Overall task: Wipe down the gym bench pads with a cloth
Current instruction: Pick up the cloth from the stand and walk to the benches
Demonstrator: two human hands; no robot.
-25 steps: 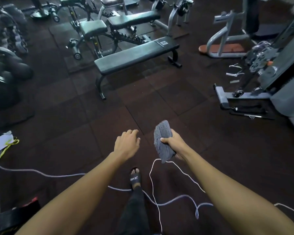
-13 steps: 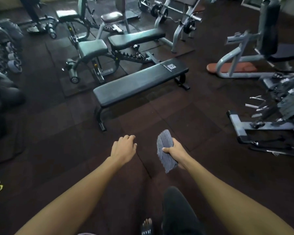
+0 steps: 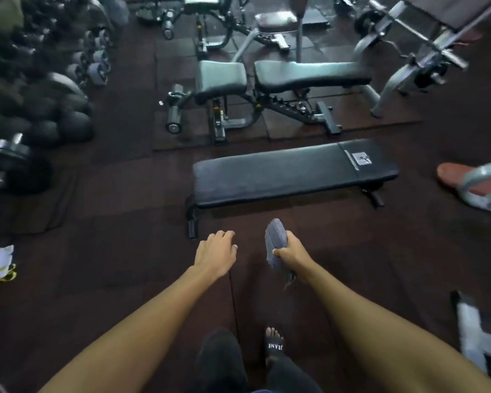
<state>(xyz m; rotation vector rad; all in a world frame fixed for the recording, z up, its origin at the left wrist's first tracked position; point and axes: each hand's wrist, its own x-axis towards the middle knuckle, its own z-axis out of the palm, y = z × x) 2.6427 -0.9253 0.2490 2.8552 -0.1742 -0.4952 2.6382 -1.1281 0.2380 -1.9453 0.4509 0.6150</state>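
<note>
A: Where is the cloth?
B: The grey cloth (image 3: 275, 239) is folded and stands nearly upright in the right hand (image 3: 291, 255), with thumb and fingers wrapped round its lower half. It sits on the near side of the bench (image 3: 281, 177), close to the pad's front edge but not touching it

A: And the other hand?
B: The left hand (image 3: 216, 252) holds nothing. It is palm down with its fingers loosely bent, also on the near side of the bench, near the leg (image 3: 192, 222) at its left end

A: What else is around the bench?
B: Its black pad has a label (image 3: 360, 159) near the right end. Just beyond it an adjustable bench (image 3: 309, 75) lies parallel. Well to its left are rows of dumbbells (image 3: 40, 109). On its near side a foot in a black sandal (image 3: 274, 344) stands on the dark floor (image 3: 125, 222)
</note>
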